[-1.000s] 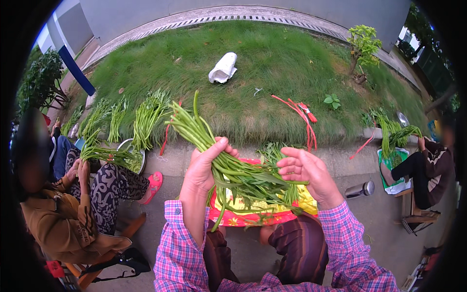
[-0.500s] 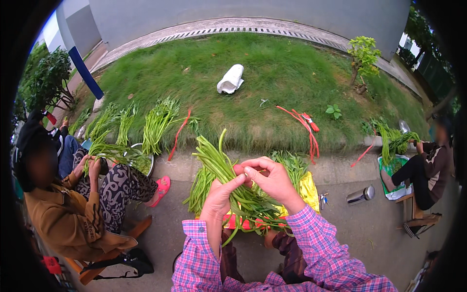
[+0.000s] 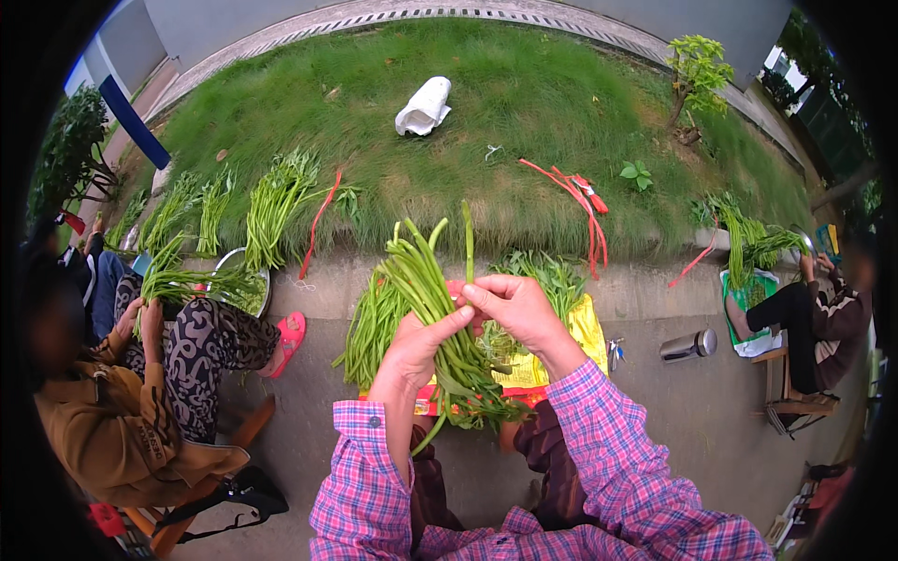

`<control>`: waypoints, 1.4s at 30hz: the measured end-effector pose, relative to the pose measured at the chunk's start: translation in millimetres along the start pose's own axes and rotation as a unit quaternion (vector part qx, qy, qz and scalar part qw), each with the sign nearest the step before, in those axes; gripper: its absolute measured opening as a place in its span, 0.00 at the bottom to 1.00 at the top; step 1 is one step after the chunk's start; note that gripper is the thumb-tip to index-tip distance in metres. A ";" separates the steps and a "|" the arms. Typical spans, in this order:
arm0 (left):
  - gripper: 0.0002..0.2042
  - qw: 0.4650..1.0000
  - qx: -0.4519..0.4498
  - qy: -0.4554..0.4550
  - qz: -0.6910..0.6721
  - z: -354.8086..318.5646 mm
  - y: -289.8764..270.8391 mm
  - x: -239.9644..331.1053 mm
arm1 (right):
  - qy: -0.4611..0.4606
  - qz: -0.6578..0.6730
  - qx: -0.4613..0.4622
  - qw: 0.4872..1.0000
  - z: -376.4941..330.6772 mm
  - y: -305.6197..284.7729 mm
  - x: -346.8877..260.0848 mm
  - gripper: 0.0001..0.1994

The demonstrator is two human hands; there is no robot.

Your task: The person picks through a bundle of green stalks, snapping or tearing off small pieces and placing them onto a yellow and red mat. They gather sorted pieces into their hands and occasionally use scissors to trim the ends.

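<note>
My left hand (image 3: 410,353) is closed round a bunch of green leafy-vegetable stems (image 3: 419,280), cut ends pointing up and away, leaves hanging below near my knees. Beside it, my right hand (image 3: 519,310) pinches a single stem (image 3: 469,238), which stands upright next to the bunch. The right fingertips almost meet the left hand; the lower part of that stem is hidden. Under my hands lies a yellow and red sack (image 3: 589,346). More stems (image 3: 367,327) are heaped on its left side, and leafy greens (image 3: 554,280) lie at its far right.
A person in a brown jacket (image 3: 103,430) sits at left by a metal basin (image 3: 265,297); another (image 3: 832,309) sits at far right. Keys (image 3: 615,354) and a steel flask (image 3: 688,346) lie to my right. Red ties (image 3: 589,215) and a white bag (image 3: 424,107) lie on the grass.
My right hand has drawn a single stem upright beside the bunch. The left hand keeps its hold. The whole view has shifted slightly, and the scene sits higher.
</note>
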State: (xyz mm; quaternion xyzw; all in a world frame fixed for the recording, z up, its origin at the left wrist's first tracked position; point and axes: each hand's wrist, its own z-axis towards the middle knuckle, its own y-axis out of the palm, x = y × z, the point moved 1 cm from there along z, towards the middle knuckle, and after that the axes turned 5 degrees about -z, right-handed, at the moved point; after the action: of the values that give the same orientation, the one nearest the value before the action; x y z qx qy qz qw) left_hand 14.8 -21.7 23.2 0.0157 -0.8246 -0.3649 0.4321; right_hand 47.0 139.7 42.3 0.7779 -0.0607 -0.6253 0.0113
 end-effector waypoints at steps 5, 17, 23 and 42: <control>0.15 0.999 0.028 0.025 -0.032 6.1 -13.3 5.2 | -0.029 -0.004 0.078 0.997 2.4 -3.9 -4.1 0.13; 0.06 0.911 0.254 0.202 0.254 4.3 -30.2 26.3 | -0.155 -0.086 0.299 0.937 10.2 -65.8 -13.8 0.12; 0.06 0.917 0.170 0.227 0.282 11.5 4.5 2.3 | -0.104 -0.100 0.233 0.962 11.0 -43.9 -5.2 0.12; 0.06 0.996 0.066 0.060 -0.018 20.7 -13.6 14.5 | 0.006 -0.126 0.026 0.992 4.1 -39.1 8.4 0.13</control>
State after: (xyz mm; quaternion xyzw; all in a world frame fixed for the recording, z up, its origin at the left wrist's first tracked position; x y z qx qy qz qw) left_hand -13.2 -24.4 17.5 0.0812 -0.8189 -0.3162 0.4720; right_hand 47.9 177.8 29.6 0.7830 0.0220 -0.6155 -0.0877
